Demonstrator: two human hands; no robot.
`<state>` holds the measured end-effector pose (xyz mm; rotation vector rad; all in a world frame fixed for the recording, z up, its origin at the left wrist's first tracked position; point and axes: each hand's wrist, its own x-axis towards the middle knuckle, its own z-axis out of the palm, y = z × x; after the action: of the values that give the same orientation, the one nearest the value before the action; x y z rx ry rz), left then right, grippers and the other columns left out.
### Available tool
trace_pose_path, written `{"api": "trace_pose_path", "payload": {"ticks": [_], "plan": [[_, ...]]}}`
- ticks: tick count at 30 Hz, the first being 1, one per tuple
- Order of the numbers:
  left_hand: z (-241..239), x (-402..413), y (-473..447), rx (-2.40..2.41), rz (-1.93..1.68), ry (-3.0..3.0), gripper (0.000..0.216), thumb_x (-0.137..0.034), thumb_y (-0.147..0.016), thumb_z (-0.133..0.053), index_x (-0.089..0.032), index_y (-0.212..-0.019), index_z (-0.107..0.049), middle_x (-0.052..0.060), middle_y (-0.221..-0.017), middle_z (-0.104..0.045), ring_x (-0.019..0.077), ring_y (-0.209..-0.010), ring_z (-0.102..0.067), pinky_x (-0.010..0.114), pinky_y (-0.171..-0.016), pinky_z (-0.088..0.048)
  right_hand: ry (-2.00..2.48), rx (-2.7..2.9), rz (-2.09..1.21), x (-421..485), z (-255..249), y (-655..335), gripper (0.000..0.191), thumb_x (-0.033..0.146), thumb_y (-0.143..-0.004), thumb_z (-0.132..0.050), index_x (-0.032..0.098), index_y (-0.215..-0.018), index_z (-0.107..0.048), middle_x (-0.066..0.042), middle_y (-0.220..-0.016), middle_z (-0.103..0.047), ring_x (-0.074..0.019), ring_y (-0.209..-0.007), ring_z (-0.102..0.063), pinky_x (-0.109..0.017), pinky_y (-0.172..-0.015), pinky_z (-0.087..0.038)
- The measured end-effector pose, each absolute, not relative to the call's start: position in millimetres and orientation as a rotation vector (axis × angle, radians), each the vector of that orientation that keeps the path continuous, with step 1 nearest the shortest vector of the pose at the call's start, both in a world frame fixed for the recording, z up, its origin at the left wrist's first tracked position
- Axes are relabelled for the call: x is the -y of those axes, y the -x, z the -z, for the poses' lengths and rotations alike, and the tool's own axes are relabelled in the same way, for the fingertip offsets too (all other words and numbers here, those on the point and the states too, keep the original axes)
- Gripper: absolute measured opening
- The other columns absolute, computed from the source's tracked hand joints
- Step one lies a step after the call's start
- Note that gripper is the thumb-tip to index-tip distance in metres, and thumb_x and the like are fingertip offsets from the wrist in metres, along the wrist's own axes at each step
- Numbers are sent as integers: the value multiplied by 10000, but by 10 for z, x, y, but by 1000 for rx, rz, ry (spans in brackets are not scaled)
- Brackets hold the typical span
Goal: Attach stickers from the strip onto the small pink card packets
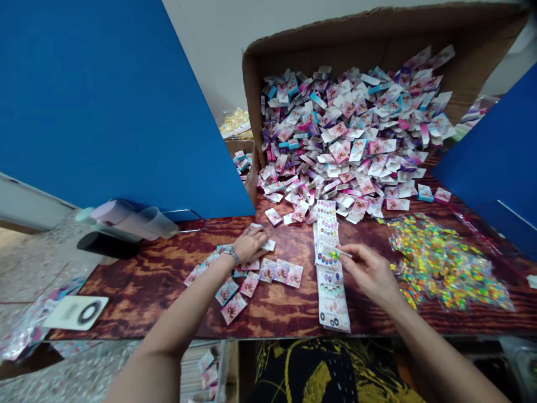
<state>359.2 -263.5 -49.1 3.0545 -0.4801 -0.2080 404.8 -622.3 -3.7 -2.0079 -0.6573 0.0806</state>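
Observation:
My left hand [250, 245], with a watch on the wrist, reaches over small printed cardboard boxes [250, 284] lying on the table. Its fingers are bent around a small box whose white end [269, 245] shows at the fingertips; the rest is hidden. My right hand [371, 271] pinches a small clear packet [334, 254] with yellow-green pieces between thumb and forefinger. That packet is just over a long overlapping row of printed sheets [331, 296] with nail-like designs. Right of this hand lies a heap of clear packets [448, 263] with bright yellow, green and orange pieces.
A big carton [250, 95] on its side spills many small open boxes [348, 145] onto the table [289, 313]. Blue panels [104, 101] stand at both sides. Cups [157, 223], a black cylinder [104, 244] and a white item with a black ring [75, 312] sit left.

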Motion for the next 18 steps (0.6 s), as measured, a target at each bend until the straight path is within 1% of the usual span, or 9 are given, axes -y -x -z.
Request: {"api": "trace_pose_path", "payload": {"ticks": [2, 4, 6, 8, 9, 11, 14, 16, 18], "plan": [[373, 2551, -3530, 359, 167, -3112, 337, -404, -856, -492, -142, -1062, -535, 160, -1108, -593, 305, -1178, -443, 509, -996, -275, 1998, 637, -106, 6252, 35, -4037, 191, 364, -872, -537, 220, -967, -618, -48, -940, -655, -183, -811, -614, -306, -697, -492], [250, 2663, -3466, 287, 55, -3095, 377, -438, -850, -490, -139, -1076, -529, 173, -1099, -594, 316, -1146, -466, 522, -988, -275, 1988, 613, -119, 6255, 33, -4031, 204, 376, -869, -536, 218, -970, -616, -52, -935, -658, -182, -784, -615, -307, -679, -497], [189, 2969, -3389, 416, 5, -2957, 447, -505, -834, -488, -154, -1109, -520, 165, -1121, -586, 309, -1150, -463, 477, -983, -303, 1981, 598, -116, 6234, 26, -4029, 211, 386, -864, -538, 221, -971, -615, -49, -924, -661, -179, -756, -615, -306, -661, -499], [230, 3339, -3298, 710, 120, -2764, 459, -524, -810, -515, -182, -1116, -524, 136, -1117, -597, 291, -1138, -477, 440, -993, -310, 1984, 604, -104, 6209, 12, -4026, 211, 390, -862, -538, 224, -966, -617, -46, -919, -664, -177, -745, -616, -305, -652, -498], [283, 3492, -3252, 792, 169, -2714, 479, -520, -804, -526, -184, -1146, -511, 136, -1147, -589, 294, -1158, -466, 445, -1008, -292, 1990, 615, -92, 6201, 3, -4023, 211, 392, -861, -538, 224, -960, -620, -47, -917, -665, -178, -743, -616, -304, -646, -496], [413, 3645, -3161, 765, 218, -2737, 504, -508, -808, -531, -183, -1189, -482, 141, -1212, -561, 306, -1183, -449, 468, -1017, -275, 2006, 641, -66, 6203, -15, -4018, 210, 392, -860, -539, 222, -949, -624, -51, -916, -666, -182, -744, -616, -306, -641, -493], [541, 3463, -3040, 601, 263, -2853, 491, -489, -839, -497, -159, -1200, -468, 161, -1228, -548, 307, -1192, -444, 466, -993, -310, 2013, 657, -70, 6237, -23, -4014, 207, 381, -865, -537, 221, -963, -624, -53, -921, -665, -184, -756, -617, -303, -639, -491], [523, 3198, -2985, 474, 251, -2922, 464, -471, -834, -515, -146, -1164, -491, 171, -1184, -568, 311, -1169, -464, 474, -981, -326, 2011, 656, -90, 6260, -12, -4015, 203, 371, -867, -539, 224, -981, -621, -49, -936, -663, -184, -778, -619, -301, -651, -491], [422, 2980, -2969, 295, 146, -2952, 420, -452, -814, -554, -143, -1097, -531, 176, -1137, -588, 328, -1170, -460, 503, -989, -310, 2003, 652, -91, 6261, 1, -4018, 198, 365, -865, -542, 226, -981, -622, -47, -943, -660, -182, -794, -617, -299, -658, -490]]}}
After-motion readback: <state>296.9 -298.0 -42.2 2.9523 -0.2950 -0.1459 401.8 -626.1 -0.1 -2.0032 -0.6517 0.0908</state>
